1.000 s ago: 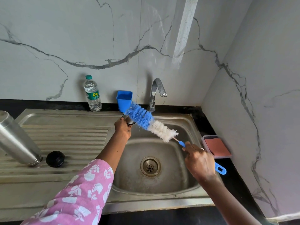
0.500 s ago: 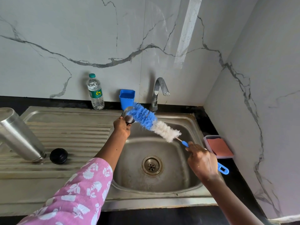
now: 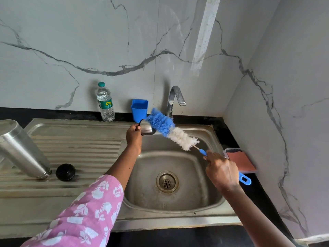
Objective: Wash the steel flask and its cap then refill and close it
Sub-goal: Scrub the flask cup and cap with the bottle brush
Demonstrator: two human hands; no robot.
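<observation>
The left hand (image 3: 133,135) grips the shiny steel cap (image 3: 147,130) over the sink's (image 3: 187,166) back-left corner, mouth facing right. The right hand (image 3: 221,171) clasps the thin blue plastic handle of the brush (image 3: 170,131), which slants up-left, its fluffy blue tip at the cap's mouth. The smooth steel flask (image 3: 23,148) rests narrow end down on the ribbed drainboard (image 3: 80,145), with a round black stopper (image 3: 65,172) beside it.

grey-veined white marble walls (image 3: 71,41) above a black countertop (image 3: 53,114), pale streak of light (image 3: 204,41) on the back wall
</observation>
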